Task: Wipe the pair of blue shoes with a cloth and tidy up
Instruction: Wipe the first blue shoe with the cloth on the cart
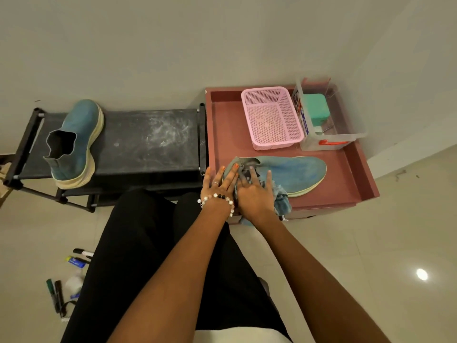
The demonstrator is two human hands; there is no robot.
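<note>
One blue slip-on shoe (pixel 294 173) lies on its side on the pink tray-top cabinet (pixel 356 174), toe pointing right. My left hand (pixel 217 183) rests on its heel end with straight fingers. My right hand (pixel 254 194) presses a blue-grey cloth (pixel 282 201) flat against the shoe's opening and side; part of the cloth hangs over the cabinet's front edge. The other blue shoe (pixel 76 142) stands on the black shoe rack (pixel 148 139) at the left, apart from both hands.
A pink perforated basket (pixel 272 117) and a clear plastic box (pixel 329 115) holding a green case stand at the back of the cabinet. Markers (pixel 57 295) and small items lie on the tiled floor at lower left. My black-clad legs fill the lower middle.
</note>
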